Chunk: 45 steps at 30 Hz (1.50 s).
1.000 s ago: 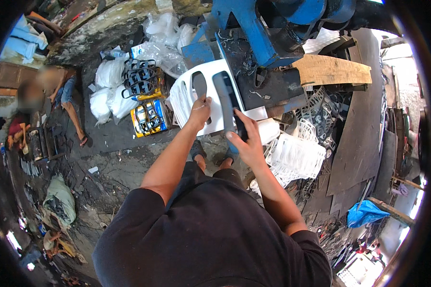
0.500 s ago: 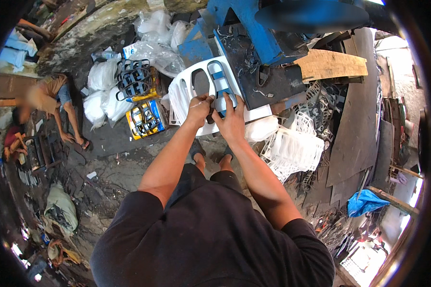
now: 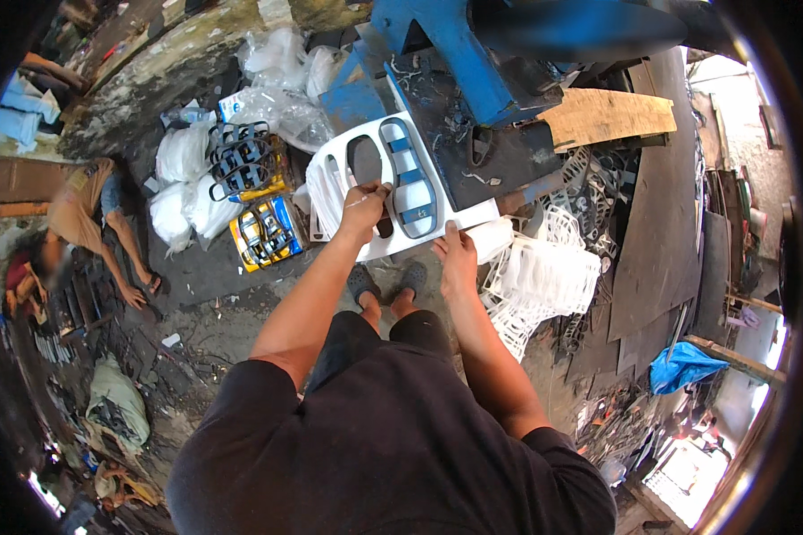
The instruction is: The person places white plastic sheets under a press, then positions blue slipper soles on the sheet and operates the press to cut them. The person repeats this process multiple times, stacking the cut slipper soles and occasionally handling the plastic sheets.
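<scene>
A white sheet with long sole-shaped cutouts lies on a stack of similar sheets at the edge of the blue machine. In its right-hand cutout sits a grey-rimmed, sole-shaped piece with blue cross bands. My left hand is closed on the sheet by the middle cutout, its fingertips pinching the strip between the openings. With thumb and fingers together, my right hand grips the sheet's near right corner. What lies under its fingers is partly hidden.
The blue machine stands beyond the sheets, with a brown board at its right. White cut-out scraps pile up right of my feet. Left are black strap pieces, a yellow-blue pack and plastic bags. Another person crouches far left.
My right hand has left the blue-banded piece and moved down to the sheet's near right corner. My left hand stays by the middle cutout. The piece now shows in full.
</scene>
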Motion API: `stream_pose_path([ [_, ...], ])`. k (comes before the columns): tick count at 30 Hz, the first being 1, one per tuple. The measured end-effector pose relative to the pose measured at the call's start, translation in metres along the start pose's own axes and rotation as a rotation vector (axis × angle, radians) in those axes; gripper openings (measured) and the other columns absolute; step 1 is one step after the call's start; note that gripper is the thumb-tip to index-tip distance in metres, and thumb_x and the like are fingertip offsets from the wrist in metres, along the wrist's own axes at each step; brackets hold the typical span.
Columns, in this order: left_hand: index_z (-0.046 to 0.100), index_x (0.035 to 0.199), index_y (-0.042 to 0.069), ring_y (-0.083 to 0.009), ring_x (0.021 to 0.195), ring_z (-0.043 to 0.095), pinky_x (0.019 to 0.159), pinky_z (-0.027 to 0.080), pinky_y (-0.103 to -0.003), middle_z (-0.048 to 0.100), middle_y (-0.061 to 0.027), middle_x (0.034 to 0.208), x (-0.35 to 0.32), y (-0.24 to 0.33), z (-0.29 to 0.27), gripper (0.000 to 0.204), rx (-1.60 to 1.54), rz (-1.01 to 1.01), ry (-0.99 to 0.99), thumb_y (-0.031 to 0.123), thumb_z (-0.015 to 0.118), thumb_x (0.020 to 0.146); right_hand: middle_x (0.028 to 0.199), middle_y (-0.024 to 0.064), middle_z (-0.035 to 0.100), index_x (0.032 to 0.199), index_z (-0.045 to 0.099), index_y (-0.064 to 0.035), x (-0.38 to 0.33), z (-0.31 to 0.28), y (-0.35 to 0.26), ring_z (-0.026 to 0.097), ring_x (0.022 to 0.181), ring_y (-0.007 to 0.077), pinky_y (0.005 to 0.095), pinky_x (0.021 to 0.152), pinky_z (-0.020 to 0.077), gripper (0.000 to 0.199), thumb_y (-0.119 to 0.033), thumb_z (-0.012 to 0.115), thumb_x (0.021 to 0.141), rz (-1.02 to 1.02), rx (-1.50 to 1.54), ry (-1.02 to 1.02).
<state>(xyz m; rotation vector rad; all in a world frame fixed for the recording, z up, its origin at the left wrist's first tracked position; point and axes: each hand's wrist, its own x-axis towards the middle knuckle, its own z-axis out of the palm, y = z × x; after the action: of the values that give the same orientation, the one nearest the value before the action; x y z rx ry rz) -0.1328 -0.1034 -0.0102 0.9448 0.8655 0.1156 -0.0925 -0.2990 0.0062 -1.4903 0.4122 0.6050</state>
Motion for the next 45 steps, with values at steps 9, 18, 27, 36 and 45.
stream_pose_path([
  [9, 0.064, 0.111, -0.001, -0.026, 0.081, 0.066, 0.074, 0.055, -0.042, 0.067, -0.013, 0.097, 0.048, 0.005, 0.051, 0.026, 0.467, 0.086, 0.015, 0.016, 0.064, 0.092, 0.108, 0.0095, 0.06, 0.113, 0.052, 0.0017, 0.072, -0.012, -0.017, 0.061, 0.095, 0.0202, 0.034, 0.083, 0.053, 0.024, -0.019, 0.053, 0.1, -0.096, 0.17, 0.048],
  [18, 0.068, 0.101, -0.002, -0.0412, 0.099, 0.063, 0.085, 0.051, -0.047, 0.067, -0.0255, 0.1, 0.136, 0.128, 0.016, 0.029, 1.399, 0.963, -0.131, 0.021, 0.068, 0.083, 0.112, 0.0134, 0.061, 0.116, 0.053, 0.0032, 0.034, 0.004, -0.034, 0.062, 0.105, 0.0255, 0.0396, 0.096, 0.0507, 0.026, 0.001, 0.05, 0.091, 0.165, 0.137, -0.162],
  [27, 0.07, 0.105, 0.004, -0.0402, 0.102, 0.064, 0.086, 0.052, -0.047, 0.068, -0.0219, 0.105, 0.134, 0.149, 0.024, 0.026, 1.532, 0.659, -0.259, 0.015, 0.067, 0.082, 0.11, 0.0107, 0.059, 0.115, 0.052, 0.0003, 0.043, 0.008, -0.035, 0.06, 0.099, 0.0231, 0.0361, 0.091, 0.0517, 0.033, 0.01, 0.049, 0.084, 0.117, 0.022, -0.109],
  [36, 0.065, 0.122, 0.009, -0.0383, 0.112, 0.061, 0.093, 0.05, -0.045, 0.064, -0.0194, 0.121, 0.143, 0.139, 0.01, 0.041, 1.422, 0.654, -0.323, 0.023, 0.07, 0.084, 0.112, 0.0072, 0.057, 0.12, 0.051, -0.0031, 0.033, 0.011, -0.048, 0.059, 0.098, 0.0202, 0.0389, 0.09, 0.0524, 0.041, 0.014, 0.052, 0.082, 0.083, -0.028, -0.17],
  [45, 0.069, 0.108, 0.004, -0.0414, 0.1, 0.063, 0.087, 0.05, -0.045, 0.068, -0.0223, 0.108, 0.152, 0.122, 0.012, 0.029, 1.149, 0.754, -0.17, 0.024, 0.063, 0.088, 0.112, 0.0163, 0.047, 0.118, 0.048, 0.0039, 0.022, -0.01, -0.029, 0.054, 0.098, 0.0271, 0.0365, 0.081, 0.0494, 0.054, -0.013, 0.08, 0.079, -0.665, -0.747, -0.03],
])
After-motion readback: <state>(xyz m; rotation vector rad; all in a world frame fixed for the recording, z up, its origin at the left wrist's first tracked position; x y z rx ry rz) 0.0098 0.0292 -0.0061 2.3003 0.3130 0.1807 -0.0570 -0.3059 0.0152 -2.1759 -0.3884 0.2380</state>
